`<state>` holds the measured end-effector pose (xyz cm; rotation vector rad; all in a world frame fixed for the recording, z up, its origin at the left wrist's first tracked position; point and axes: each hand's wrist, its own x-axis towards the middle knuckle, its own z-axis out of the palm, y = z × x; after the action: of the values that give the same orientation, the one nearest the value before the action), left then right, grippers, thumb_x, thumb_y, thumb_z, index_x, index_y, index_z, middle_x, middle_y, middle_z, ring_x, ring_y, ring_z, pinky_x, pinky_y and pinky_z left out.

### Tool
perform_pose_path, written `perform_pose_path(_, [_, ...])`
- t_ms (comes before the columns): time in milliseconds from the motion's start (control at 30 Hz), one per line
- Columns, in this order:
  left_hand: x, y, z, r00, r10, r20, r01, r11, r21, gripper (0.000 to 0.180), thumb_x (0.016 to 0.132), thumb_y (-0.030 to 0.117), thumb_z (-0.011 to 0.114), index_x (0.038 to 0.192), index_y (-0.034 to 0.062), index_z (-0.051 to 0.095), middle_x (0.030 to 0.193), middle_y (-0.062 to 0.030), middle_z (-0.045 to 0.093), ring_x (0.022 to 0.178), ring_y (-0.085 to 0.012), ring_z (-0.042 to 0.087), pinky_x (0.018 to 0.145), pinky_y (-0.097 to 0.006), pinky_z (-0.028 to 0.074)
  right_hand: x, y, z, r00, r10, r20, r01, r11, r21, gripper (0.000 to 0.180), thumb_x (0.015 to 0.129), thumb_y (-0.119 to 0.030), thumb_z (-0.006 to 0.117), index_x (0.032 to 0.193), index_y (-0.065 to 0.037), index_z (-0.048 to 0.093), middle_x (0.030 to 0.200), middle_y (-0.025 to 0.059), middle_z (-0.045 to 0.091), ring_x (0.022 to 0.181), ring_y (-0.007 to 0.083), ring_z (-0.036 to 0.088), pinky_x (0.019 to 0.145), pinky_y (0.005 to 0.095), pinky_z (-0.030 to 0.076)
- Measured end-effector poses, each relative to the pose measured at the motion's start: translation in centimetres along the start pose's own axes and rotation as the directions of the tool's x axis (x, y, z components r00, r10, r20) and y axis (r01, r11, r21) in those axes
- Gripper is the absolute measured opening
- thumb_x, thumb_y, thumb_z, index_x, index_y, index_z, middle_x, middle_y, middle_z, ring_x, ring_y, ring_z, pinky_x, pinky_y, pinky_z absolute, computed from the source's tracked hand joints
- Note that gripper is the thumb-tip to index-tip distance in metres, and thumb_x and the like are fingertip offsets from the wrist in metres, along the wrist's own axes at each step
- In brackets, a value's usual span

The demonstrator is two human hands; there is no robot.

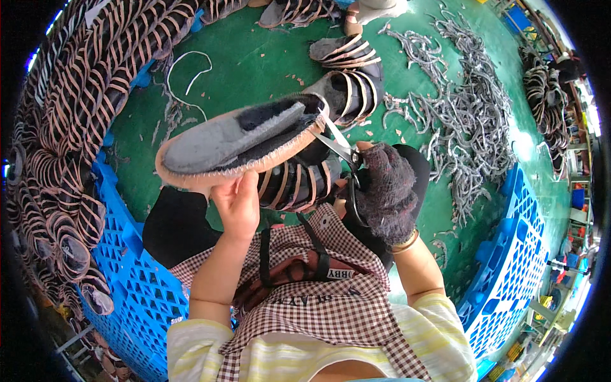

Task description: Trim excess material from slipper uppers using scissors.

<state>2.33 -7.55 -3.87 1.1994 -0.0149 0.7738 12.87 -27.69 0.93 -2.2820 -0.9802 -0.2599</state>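
My left hand (237, 202) grips a slipper (210, 148) from below, thumb and fingers pressed on its edge. The slipper has a grey fuzzy lining and a tan stitched rim, and its toe points to the left. In a dark fuzzy glove, my right hand (389, 188) is closed round the handles of a pair of scissors (344, 149). Their blades are parted and reach the slipper's right end, at the rim. Just below, a row of nested dark slippers with tan rims (298, 184) sits between my knees.
More nested slippers (353, 89) stand ahead on the green floor. Grey fuzzy trimmings (471, 114) lie heaped at the right. Tall slipper stacks (95, 108) line the left. Blue plastic pallets (137, 261) flank me on both sides. Another person's foot (353, 24) shows at the top.
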Motion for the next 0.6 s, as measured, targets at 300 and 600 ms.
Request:
perform_pose_path(300, [0.6, 2.3, -0.5, 0.993, 0.015, -0.121, -0.019, 0.999, -0.032, 0.024, 0.08, -0.004, 0.049, 0.102, 0.0, 0.056, 0.109, -0.0074, 0.054, 0.102, -0.0157, 0.049, 0.092, -0.031, 0.035, 0.9, 0.3, -0.3, 0.996, -0.027, 0.084, 0.018, 0.994, 0.107, 0.043, 0.065, -0.023, 0.069, 0.101, -0.005, 0.053, 0.073, 0.0117, 0.057, 0.062, 0.0312, 0.056, 0.055, 0.039, 0.044])
perform_pose_path(600, [1.1, 4.2, -3.3, 0.925, -0.379, 0.039, 0.376, 0.891, -0.254, 0.016, 0.08, -0.001, 0.05, 0.094, -0.0006, 0.057, 0.086, -0.0016, 0.056, 0.078, -0.0099, 0.05, 0.074, -0.025, 0.038, 4.8, -1.0, -2.2, 0.858, -0.474, 0.198, 0.449, 0.879, 0.161, 0.051, 0.058, -0.024, 0.07, 0.102, -0.004, 0.054, 0.087, 0.0112, 0.053, 0.079, 0.0299, 0.053, 0.066, 0.0391, 0.042])
